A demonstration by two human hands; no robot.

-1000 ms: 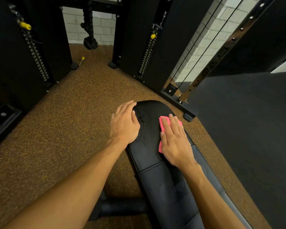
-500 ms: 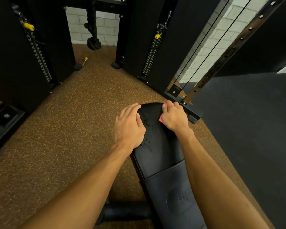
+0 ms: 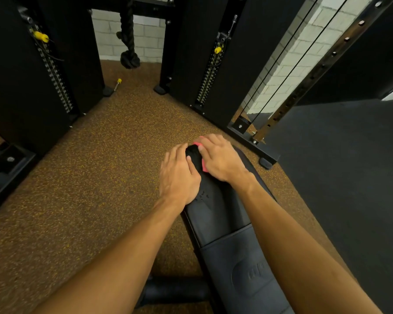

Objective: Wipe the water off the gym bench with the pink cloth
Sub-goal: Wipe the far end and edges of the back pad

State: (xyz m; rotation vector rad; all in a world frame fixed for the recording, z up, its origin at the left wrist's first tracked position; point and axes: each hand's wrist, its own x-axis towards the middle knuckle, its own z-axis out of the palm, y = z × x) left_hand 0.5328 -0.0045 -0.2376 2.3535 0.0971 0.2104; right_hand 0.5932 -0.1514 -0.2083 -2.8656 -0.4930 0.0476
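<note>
Most of the ground in view is speckled brown rubber floor (image 3: 95, 191), with a dark grey mat (image 3: 349, 182) covering the right side. Two tall black weight-stack towers stand at the far end, the left tower (image 3: 16, 82) and the right tower (image 3: 238, 64), with a white brick wall (image 3: 148, 37) showing between and beside them. A slanted upright with a row of holes (image 3: 315, 73) rises to the right of the second tower, next to two thin cables (image 3: 279, 64). The black gym bench (image 3: 216, 216) runs from the bottom edge up and slightly left, its rounded far end lying under both hands. The person's left hand (image 3: 179, 175) lies flat on the bench's left edge, fingers straight and gripping nothing. The right hand (image 3: 220, 157) presses palm-down on the far end with fingers extended rather than curled, though its fingertips are blurred. Under that palm is the pink cloth (image 3: 205, 167), mostly hidden, showing only as a narrow strip beside the thumb and a sliver by the fingertips. A thick black rope (image 3: 128, 44) hangs knotted between the towers. Each stack carries a yellow selector pin (image 3: 41, 36), and a loose pin (image 3: 118, 82) lies on the floor near the left tower's foot. A few small water drops (image 3: 202, 196) sit on the pad just beside the left wrist.
</note>
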